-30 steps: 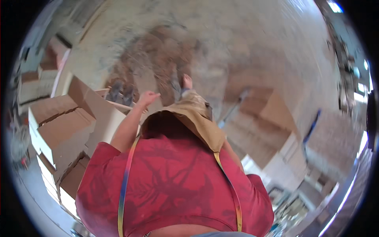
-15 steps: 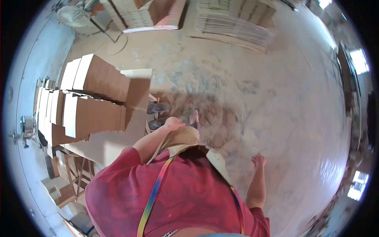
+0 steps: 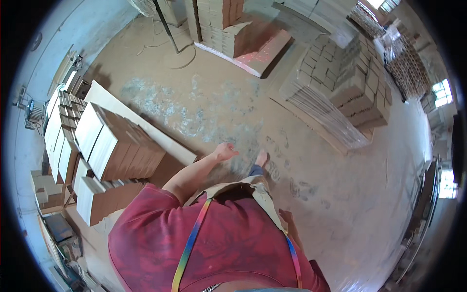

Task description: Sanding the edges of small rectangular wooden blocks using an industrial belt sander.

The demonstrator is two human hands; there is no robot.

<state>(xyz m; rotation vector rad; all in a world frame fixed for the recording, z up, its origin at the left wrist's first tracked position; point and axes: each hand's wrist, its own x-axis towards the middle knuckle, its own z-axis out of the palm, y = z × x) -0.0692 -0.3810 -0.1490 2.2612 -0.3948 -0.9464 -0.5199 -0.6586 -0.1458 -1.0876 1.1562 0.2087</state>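
Note:
My left hand (image 3: 226,151) reaches forward over the dusty concrete floor (image 3: 219,107), fingers apart and empty. It is nearest to the corner of a pale flat board (image 3: 160,141) that carries a stack of brown cardboard boxes (image 3: 119,146). My right hand (image 3: 292,228) hangs low beside my hip, partly hidden behind my red shirt and tan apron, and its fingers are unclear. One bare foot (image 3: 261,158) steps ahead just right of the left hand.
More box stacks (image 3: 61,141) line the left wall. A tall stack on a pink board (image 3: 243,34) stands at the back. Bundles of flattened cartons (image 3: 340,82) fill the right. A thin pole (image 3: 165,27) with a cable rises at the top.
The view has swung round, so the box stacks lie lower left and the carton bundles came into sight. My right hand dropped from out at the side to my hip.

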